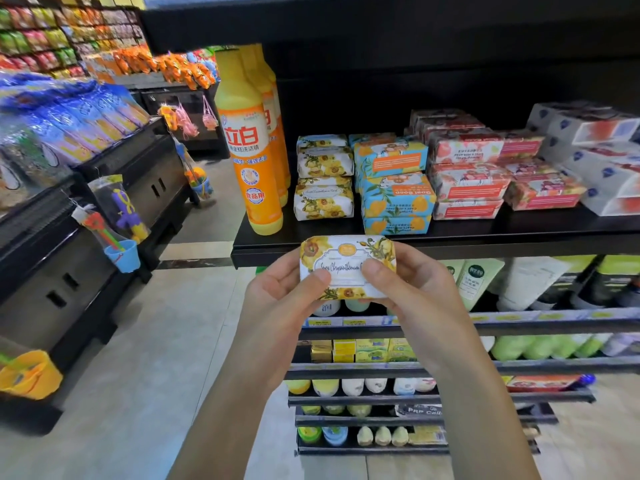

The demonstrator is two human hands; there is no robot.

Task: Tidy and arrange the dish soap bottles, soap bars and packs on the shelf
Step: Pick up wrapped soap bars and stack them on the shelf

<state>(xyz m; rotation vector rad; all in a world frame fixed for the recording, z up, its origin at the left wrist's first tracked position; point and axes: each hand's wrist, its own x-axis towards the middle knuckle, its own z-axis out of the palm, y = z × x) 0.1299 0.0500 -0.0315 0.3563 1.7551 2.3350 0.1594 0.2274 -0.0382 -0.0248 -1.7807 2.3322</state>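
Both hands hold one yellow-flowered soap bar (346, 261) in front of the black shelf's front edge (485, 242). My left hand (280, 299) grips its left end, my right hand (412, 289) its right end, thumbs on its face. On the shelf stand orange dish soap bottles (249, 147) at the left end. Beside them is a stack of matching yellow-flowered bars (324, 178), then blue goat soap bars (394, 188), red-and-white bars (467, 171) and white packs (602, 157) at the right.
Lower shelves (381, 368) under my hands carry tubes, small boxes and bottles. A dark display counter (90, 216) with hanging toys and blue packets stands to the left across a tiled aisle (145, 375). Snack racks (69, 36) fill the far background.
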